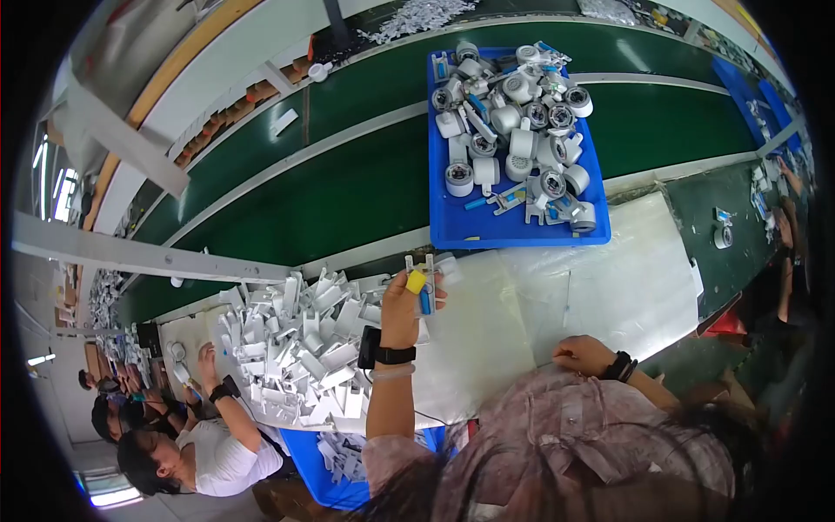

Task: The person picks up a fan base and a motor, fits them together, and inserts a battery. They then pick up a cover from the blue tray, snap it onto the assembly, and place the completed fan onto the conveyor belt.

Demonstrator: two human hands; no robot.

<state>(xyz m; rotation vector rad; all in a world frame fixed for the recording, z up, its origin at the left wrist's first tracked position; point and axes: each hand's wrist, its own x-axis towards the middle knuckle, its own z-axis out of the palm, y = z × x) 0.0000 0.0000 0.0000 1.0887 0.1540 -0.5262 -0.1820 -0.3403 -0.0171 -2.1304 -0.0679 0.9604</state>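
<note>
Clasping a white plastic bracket in the left hand, right of piled white parts; probably handling light, stiff, best gripped by its rails; holding the right hand curled, possibly empty.

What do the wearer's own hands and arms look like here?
The left hand and right hand are gloveless. The left wrist has a black strap, boxy black device and pale band; the right, a black wristband. The pinkish patterned sleeves are short.
</note>
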